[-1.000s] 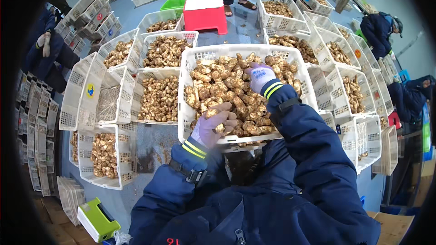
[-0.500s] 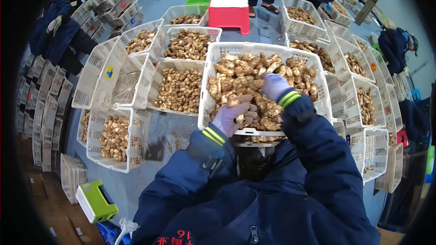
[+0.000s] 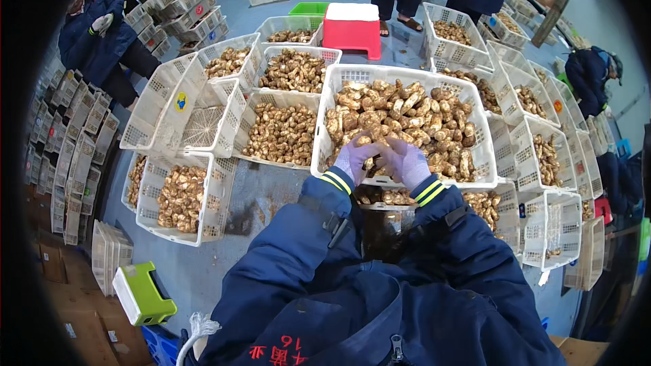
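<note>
Head view first: where are the mushrooms (image 3: 407, 114) sitting?

— They're lying heaped in the large white crate (image 3: 366, 75), which is standing directly before the wearer, presumably to keep everything within easy reach of both arms.

— And the fingers?

— The left hand (image 3: 356, 158) and right hand (image 3: 405, 163), both gloved, are hovering close together over the crate's near side, fingers bending inward. I cannot tell whether either is gripping a mushroom; what lies between them isn't showing clearly.

— Why the neighbouring crates?

— Probably they're keeping separate heaps apart: the side crate (image 3: 298, 99) just leftward is holding smaller-looking pieces.
</note>
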{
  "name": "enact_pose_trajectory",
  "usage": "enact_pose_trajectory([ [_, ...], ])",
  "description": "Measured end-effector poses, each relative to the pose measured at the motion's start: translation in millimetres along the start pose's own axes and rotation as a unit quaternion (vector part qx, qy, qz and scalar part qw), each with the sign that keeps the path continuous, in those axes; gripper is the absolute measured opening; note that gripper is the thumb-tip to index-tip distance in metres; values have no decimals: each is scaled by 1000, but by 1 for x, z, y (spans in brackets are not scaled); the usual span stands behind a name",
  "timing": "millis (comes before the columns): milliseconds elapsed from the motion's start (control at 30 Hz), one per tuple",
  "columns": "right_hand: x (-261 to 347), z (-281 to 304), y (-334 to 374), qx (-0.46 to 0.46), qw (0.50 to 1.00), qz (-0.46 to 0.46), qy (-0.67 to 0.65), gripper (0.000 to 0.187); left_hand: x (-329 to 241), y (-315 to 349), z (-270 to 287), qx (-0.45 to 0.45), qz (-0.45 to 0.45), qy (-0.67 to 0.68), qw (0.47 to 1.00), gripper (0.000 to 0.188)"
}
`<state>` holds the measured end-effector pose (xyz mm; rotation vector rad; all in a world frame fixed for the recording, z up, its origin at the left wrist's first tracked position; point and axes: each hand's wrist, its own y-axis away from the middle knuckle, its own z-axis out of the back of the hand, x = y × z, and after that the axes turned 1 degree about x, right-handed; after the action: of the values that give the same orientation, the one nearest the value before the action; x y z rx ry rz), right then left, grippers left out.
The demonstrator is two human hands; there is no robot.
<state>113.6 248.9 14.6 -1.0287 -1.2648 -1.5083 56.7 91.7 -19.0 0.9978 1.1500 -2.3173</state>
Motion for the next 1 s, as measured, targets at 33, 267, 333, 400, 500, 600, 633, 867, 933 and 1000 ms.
enact_pose_trajectory([
  [33,-10,-1,-1,-1,996,49,79,51,1,0,1,-6,-27,-41,999,33],
  [267,-6,8,9,-29,921,159,354,49,-11,-14,-18,-194,389,399,807,66],
  [333,1,6,10,-34,897,174,405,41,-1,-10,-14,-165,397,307,849,66],
  [400,7,6,7,-36,905,163,392,39,12,-10,-13,-199,274,168,926,66],
  [500,14,1,9,-53,993,83,64,41,-2,-13,-9,-186,290,85,935,59],
  [600,-12,-4,-13,-14,997,22,-77,33,-30,-19,-11,-59,232,-84,967,61],
  [633,-15,-12,-13,-43,986,27,-157,30,-29,-17,-8,-46,202,-66,976,60],
  [867,-9,-2,-12,-76,922,-14,-381,18,-8,-13,6,-149,347,310,872,39],
  [933,-15,4,-12,-94,920,-13,-381,19,-19,-21,3,-99,348,343,867,33],
  [1000,-26,8,-17,-22,905,43,-424,20,-29,-26,11,-9,414,398,819,33],
])
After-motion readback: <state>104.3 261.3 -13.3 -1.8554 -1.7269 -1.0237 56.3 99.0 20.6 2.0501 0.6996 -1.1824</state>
